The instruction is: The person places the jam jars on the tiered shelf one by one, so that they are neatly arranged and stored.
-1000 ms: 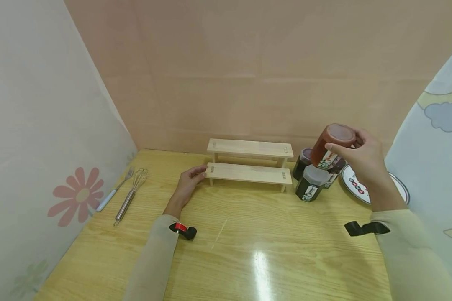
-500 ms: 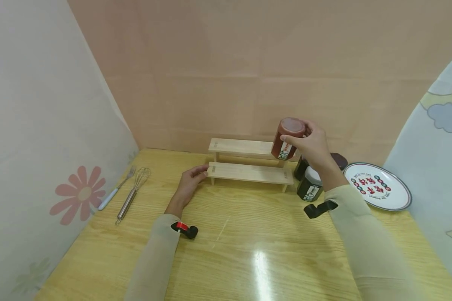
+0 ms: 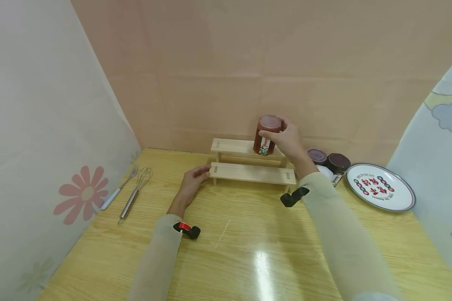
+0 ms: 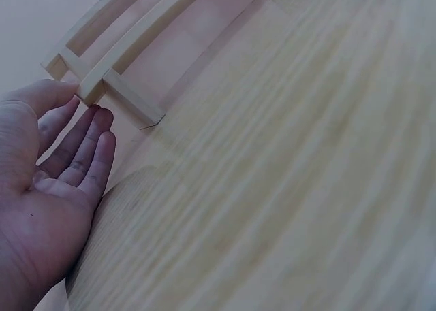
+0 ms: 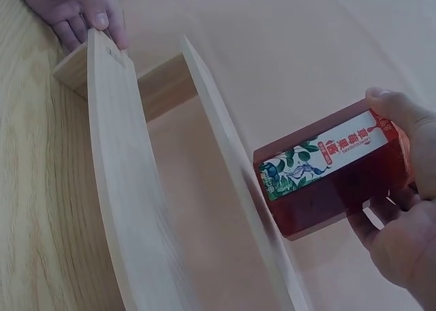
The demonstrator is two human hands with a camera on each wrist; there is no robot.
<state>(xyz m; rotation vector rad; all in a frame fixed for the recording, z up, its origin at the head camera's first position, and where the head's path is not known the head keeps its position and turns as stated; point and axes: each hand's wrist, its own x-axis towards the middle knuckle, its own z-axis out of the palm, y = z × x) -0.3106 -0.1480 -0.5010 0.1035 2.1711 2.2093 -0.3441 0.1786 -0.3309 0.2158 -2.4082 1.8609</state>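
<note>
My right hand (image 3: pixel 289 140) grips a red jam jar (image 3: pixel 263 140) near its lid, thumb on one side and fingers on the other. The jar stands upright at the right half of the upper tier of a two-tier wooden shelf (image 3: pixel 229 144). In the right wrist view the base of the jar (image 5: pixel 269 192) is close against that upper board; whether it bears on it I cannot tell. My left hand (image 3: pixel 191 184) pinches the left end of the lower board (image 3: pixel 248 172). In the left wrist view its thumb (image 4: pixel 51 93) lies against the board's end, its other fingers extended below.
Right of the shelf stand several dark jars (image 3: pixel 338 162), partly behind my right forearm. A white oval plate (image 3: pixel 380 200) lies beyond them. At the left are a whisk (image 3: pixel 132 198) and a fork (image 3: pixel 116 192). A beige wall covering (image 3: pixel 196 104) rises behind the shelf.
My right hand has carried the red jam jar leftward from above the dark jars to the shelf's upper tier, uncovering the plate. The left hand has stayed at the shelf's left end.
</note>
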